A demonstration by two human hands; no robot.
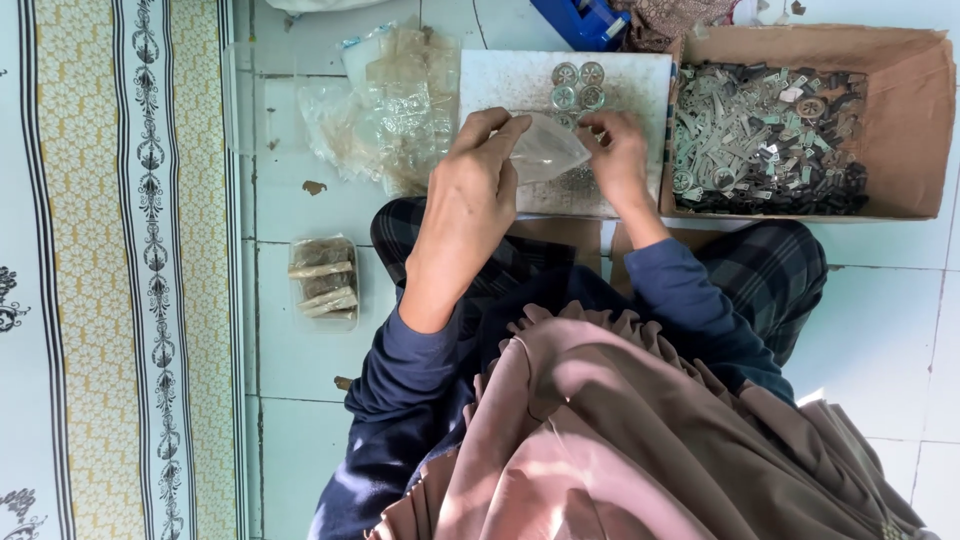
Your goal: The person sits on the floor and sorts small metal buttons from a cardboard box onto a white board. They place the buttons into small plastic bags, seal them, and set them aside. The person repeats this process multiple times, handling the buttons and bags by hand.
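Two hands on one small clear plastic bag [545,150], above white board [520,85]: left hand [470,190] pinches bag edge, right hand [620,160] closed at its mouth. Four round metal parts [578,85] wait on board. Cardboard box [900,120] of grey parts [765,135] seems mostly unpacked. Empty bags [395,105] piled left; packed bundle [323,283] on floor.

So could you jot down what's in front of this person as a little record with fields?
Left hand: pinches the edge of a small clear plastic bag
Right hand: at the bag's other end, fingers on the white board
On the board: round metal pieces
Cardboard box: beside the board, holding grey metal parts
Floor: pile of clear bags, small filled packets
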